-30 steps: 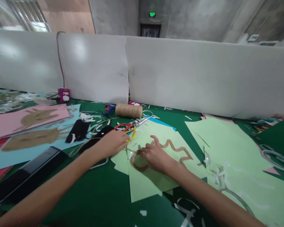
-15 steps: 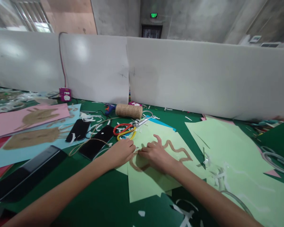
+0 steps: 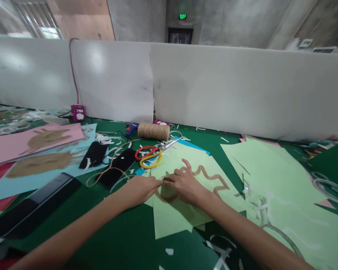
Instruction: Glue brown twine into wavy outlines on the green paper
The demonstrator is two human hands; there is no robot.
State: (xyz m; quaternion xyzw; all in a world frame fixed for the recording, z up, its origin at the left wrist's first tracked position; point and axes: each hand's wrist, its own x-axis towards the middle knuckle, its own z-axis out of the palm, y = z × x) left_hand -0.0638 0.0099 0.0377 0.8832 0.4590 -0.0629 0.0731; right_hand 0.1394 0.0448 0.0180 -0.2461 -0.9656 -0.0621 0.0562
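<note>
A light green sheet (image 3: 171,221) lies in the middle with a wavy brown twine outline (image 3: 208,174) on it. My left hand (image 3: 142,189) pinches the twine (image 3: 115,168) at the outline's left end; the strand trails back over a phone. Close beside it, my right hand (image 3: 184,185) rests on the sheet, thumb and fingers pressed on the twine, one finger raised. Scissors with red and yellow handles (image 3: 150,162) lie open just behind my left hand. A twine spool (image 3: 153,131) stands on its side further back.
Two black phones (image 3: 94,154) and a long black case (image 3: 35,204) are on the left, near pink paper (image 3: 5,144) and blue sheets with brown shapes. A blue glue gun (image 3: 131,129) lies by the spool. More green sheets (image 3: 276,168) and tape scraps are at right. A white partition (image 3: 242,90) stands behind.
My left hand has moved slightly down and its fingertips have come nearer my right hand. The loose strand over the phone has shifted. My right hand has hardly moved.
</note>
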